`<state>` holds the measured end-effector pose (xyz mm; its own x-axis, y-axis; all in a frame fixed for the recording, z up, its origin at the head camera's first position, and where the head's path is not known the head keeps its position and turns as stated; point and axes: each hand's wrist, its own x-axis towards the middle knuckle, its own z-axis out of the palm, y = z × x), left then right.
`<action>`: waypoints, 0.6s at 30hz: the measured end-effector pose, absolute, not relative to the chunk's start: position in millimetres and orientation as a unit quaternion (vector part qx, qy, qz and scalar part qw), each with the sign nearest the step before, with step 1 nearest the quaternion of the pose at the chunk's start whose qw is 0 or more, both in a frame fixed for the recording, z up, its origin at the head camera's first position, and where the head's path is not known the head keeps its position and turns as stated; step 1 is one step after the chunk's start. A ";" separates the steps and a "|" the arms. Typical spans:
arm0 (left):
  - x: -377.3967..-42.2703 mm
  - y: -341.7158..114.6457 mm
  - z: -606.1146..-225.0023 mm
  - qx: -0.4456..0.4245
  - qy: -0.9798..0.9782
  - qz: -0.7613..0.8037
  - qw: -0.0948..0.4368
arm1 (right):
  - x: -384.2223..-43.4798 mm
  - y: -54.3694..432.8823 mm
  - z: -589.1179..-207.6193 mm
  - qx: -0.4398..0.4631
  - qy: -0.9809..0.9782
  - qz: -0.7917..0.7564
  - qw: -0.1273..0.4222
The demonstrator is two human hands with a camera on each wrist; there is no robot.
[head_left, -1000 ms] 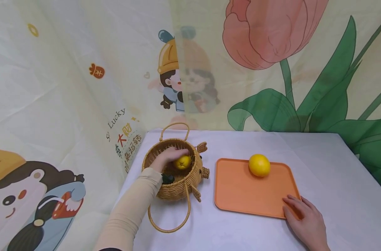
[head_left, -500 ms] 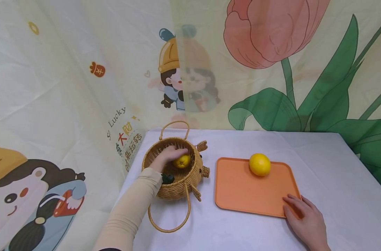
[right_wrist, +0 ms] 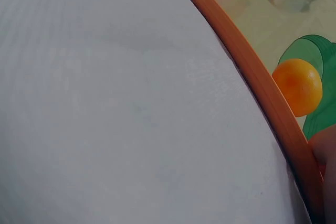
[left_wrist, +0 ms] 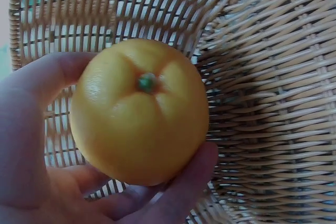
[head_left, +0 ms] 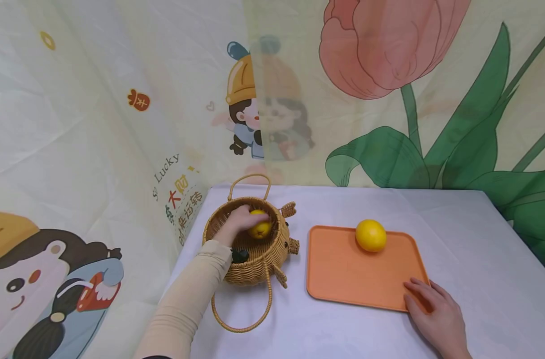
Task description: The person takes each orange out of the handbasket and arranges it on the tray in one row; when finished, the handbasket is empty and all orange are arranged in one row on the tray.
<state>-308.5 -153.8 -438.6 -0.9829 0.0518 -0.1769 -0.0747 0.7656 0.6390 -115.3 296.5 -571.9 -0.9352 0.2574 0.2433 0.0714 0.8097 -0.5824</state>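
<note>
My left hand (head_left: 239,220) reaches into a round wicker basket (head_left: 250,274) shaped like a pig. It grips a yellow-orange orange (left_wrist: 139,119), thumb on one side and fingers curled beneath and around the other. A small green stem spot faces the left wrist camera. Over the near right corner of an orange tray (head_left: 353,269) lies my right hand (head_left: 438,314), fingers relaxed, fingertips at the rim. A second orange (head_left: 371,236) sits at the tray's far edge, right of its middle. In the right wrist view, only part of a finger (right_wrist: 324,145) shows against the tray rim.
One looped basket handle (head_left: 243,330) lies on the white tablecloth (head_left: 344,334); the other handle (head_left: 250,175) stands up at the back. The snout (head_left: 294,246) points toward the tray. Printed curtains (head_left: 290,164) hang directly behind the table and along its left.
My left hand has shifted its hold, and the orange in the basket has risen slightly, with its top now showing above the thumb. My right hand and the tray stay put.
</note>
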 end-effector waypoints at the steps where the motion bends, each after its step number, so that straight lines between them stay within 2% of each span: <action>1: -308.9 -153.1 -437.2 -0.008 0.934 0.345 0.093 | -114.7 296.3 -572.2 -0.089 -0.937 0.300 0.157; 12: -302.8 -161.2 -420.7 0.008 0.935 0.332 0.127 | -113.0 297.4 -575.5 -0.088 -0.938 0.299 0.154; 18: -293.7 -160.0 -397.8 0.034 0.941 0.320 0.103 | -113.9 301.7 -571.8 -0.090 -0.938 0.300 0.151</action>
